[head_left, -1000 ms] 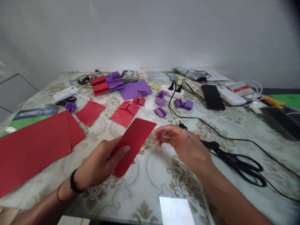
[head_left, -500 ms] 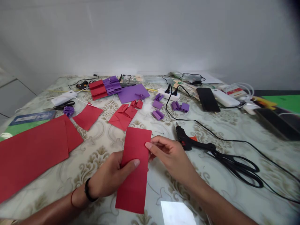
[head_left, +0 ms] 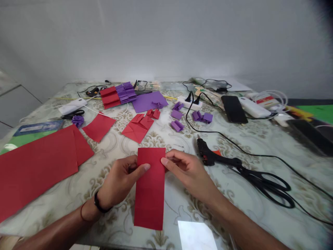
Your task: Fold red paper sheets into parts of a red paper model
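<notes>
A long red paper strip (head_left: 150,189) with faint fold lines lies lengthwise on the glass-topped patterned table (head_left: 166,205) in front of me. My left hand (head_left: 121,180) pinches its left edge near the far end, thumb on top. My right hand (head_left: 186,172) pinches the right edge at the same height, thumb on the paper. Both hands are closed on the strip.
A black glue gun (head_left: 208,154) and black scissors (head_left: 267,185) lie just right of my right hand, with a black cable (head_left: 260,154) running past. Large red sheets (head_left: 39,163) cover the left. Folded red pieces (head_left: 137,126) and purple pieces (head_left: 177,119), a phone (head_left: 234,108) and a power strip (head_left: 189,102) lie farther back.
The red strip went from tilted in my left hand alone to lying straight in front of me. My right hand came in and took hold of its right edge.
</notes>
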Demonstrator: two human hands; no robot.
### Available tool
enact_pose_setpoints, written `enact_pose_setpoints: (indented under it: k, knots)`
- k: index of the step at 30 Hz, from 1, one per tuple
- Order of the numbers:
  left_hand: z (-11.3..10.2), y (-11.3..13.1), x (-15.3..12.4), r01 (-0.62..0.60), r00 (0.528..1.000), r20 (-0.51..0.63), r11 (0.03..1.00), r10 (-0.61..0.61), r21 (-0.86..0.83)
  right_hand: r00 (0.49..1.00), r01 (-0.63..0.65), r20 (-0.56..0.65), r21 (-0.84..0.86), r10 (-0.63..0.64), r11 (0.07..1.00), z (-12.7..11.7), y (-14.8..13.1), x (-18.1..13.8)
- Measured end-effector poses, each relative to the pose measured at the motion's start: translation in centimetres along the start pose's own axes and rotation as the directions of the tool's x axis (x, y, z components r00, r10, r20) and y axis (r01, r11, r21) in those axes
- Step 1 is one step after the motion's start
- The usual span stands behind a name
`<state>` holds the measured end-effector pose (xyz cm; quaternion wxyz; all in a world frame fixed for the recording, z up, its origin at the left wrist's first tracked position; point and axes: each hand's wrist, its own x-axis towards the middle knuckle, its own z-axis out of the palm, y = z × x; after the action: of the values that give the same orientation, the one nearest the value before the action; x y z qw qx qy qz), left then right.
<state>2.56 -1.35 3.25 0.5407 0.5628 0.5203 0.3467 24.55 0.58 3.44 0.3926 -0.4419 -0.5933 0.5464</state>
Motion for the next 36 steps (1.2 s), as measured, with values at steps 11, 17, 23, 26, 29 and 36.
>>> enact_pose_setpoints:
  k: [11, 17, 23, 26, 29, 36]
  knots:
    - [-1.0, 0.2, 0.5, -0.005, 1.000, 0.027, 0.999, 0.004, 0.041, 0.997, 0.024, 0.070, -0.134, -0.015, 0.991, 0.0, 0.1, -0.2]
    - [-1.1, 0.0, 0.6, -0.021, 0.994, 0.110, 0.992, 0.007, 0.128, 0.998, 0.039, 0.046, -0.158, -0.032, 0.987, 0.4, 0.0, -0.3]
    - [-0.6, 0.3, 0.7, -0.089, 0.982, 0.170, 0.995, 0.082, 0.036, 0.979, 0.063, 0.201, -0.232, -0.015, 0.971, 0.8, -0.2, -0.6]
    - [-0.5, 0.4, 0.6, -0.137, 0.979, 0.169, 0.985, 0.118, 0.106, 0.971, 0.084, 0.238, -0.257, -0.021, 0.963, 0.9, -0.4, -0.7]
    - [-0.7, 0.6, 0.6, -0.180, 0.971, 0.186, 0.973, 0.152, 0.148, 0.968, 0.092, 0.250, -0.247, -0.028, 0.965, 1.1, -0.5, -0.7]
    - [-0.9, 0.5, 0.7, -0.216, 0.965, 0.172, 0.972, 0.198, 0.096, 0.992, -0.010, 0.125, -0.018, 0.012, 1.000, 2.0, -0.2, -0.8]
